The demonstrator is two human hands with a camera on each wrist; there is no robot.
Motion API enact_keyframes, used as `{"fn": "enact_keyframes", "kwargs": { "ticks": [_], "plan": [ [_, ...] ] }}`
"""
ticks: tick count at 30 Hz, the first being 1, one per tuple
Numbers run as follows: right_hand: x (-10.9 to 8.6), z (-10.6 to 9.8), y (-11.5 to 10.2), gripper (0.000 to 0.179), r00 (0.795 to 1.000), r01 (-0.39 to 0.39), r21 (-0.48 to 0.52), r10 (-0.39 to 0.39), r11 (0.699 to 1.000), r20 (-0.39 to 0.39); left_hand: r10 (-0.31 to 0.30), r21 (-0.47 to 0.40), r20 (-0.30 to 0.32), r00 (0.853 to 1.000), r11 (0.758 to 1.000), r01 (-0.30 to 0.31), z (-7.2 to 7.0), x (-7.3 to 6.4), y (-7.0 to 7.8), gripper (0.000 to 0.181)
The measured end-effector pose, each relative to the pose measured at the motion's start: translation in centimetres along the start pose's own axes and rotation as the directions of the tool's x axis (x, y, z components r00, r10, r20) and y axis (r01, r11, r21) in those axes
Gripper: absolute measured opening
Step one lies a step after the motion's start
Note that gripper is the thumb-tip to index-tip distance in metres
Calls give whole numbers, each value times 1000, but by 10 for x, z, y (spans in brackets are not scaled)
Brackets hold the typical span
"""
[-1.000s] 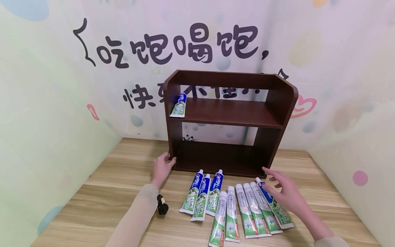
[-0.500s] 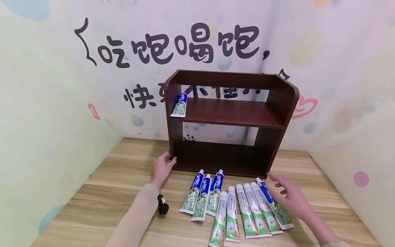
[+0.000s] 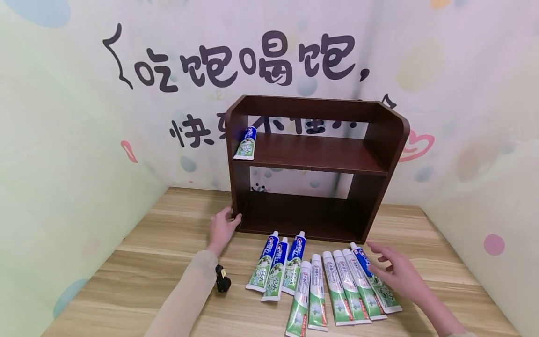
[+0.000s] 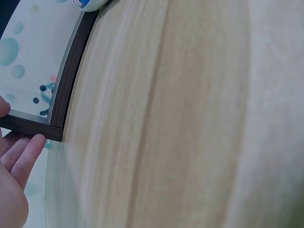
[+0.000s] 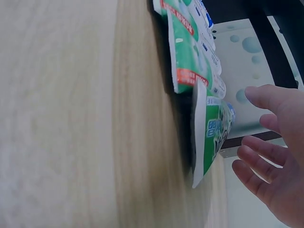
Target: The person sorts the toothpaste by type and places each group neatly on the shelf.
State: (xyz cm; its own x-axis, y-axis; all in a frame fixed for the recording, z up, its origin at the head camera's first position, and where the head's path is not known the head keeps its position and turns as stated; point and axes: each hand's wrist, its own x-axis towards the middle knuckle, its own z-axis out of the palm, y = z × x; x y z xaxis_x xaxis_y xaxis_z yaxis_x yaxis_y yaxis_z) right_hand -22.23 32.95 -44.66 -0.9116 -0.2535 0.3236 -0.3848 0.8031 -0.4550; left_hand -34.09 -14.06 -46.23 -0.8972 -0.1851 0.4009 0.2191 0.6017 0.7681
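Pinches the dark-brown, two-tier shelf [image 3: 316, 153] by its lower left corner with the left hand [image 3: 223, 228], near the far edge of the table [image 3: 168, 243]. Holds nothing in the right hand [image 3: 400, 272], with fingers parted beside a blue-and-green toothpaste tube [image 3: 384, 295] toward the right edge. Shows the tube's broad crimped end edge-on only in the right wrist view. Compared with a second ago, has the right hand slightly farther from the shelf's lower right corner.

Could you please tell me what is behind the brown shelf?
Through the open back of the shelf, a wall shows, with dark writing and, lower down, spots. The shelf hides the rest, including parts of that writing.
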Motion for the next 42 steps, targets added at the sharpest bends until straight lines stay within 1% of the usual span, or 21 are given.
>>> {"fn": "enact_keyframes", "kwargs": {
  "ticks": [9, 20, 26, 31, 36, 38, 42],
  "plan": [
    [-3, 1, 4, 60, 997, -47, 13, 46, 999, 62, -11, -20, 16, 1000, 1000, 12, -1, -1, 2, 45],
    [-6, 5, 9, 59, 988, -88, 38, 83, 995, 130, 16, -10, -5, 1000, 1000, -16, -2, -1, 3, 43],
    [-5, 8, 12, 59, 974, -136, 60, 122, 989, 192, 25, -21, -10, 1000, 999, -26, -2, -1, 4, 43],
    [-4, 8, 9, 62, 960, -176, 65, 157, 982, 231, 26, -18, -11, 1000, 999, -27, -1, -1, 3, 42],
    [-2, 8, 6, 64, 957, -177, 78, 153, 981, 246, 24, -16, -14, 1000, 1000, -24, -1, 0, 3, 41],
    [0, 8, 5, 65, 955, -174, 68, 152, 982, 254, 25, -14, -20, 1000, 1000, -25, -1, 0, 3, 41],
    [4, 8, 1, 69, 946, -195, 28, 180, 980, 269, 25, -10, -20, 999, 1000, -25, 1, 0, 2, 41]
  ]
}}
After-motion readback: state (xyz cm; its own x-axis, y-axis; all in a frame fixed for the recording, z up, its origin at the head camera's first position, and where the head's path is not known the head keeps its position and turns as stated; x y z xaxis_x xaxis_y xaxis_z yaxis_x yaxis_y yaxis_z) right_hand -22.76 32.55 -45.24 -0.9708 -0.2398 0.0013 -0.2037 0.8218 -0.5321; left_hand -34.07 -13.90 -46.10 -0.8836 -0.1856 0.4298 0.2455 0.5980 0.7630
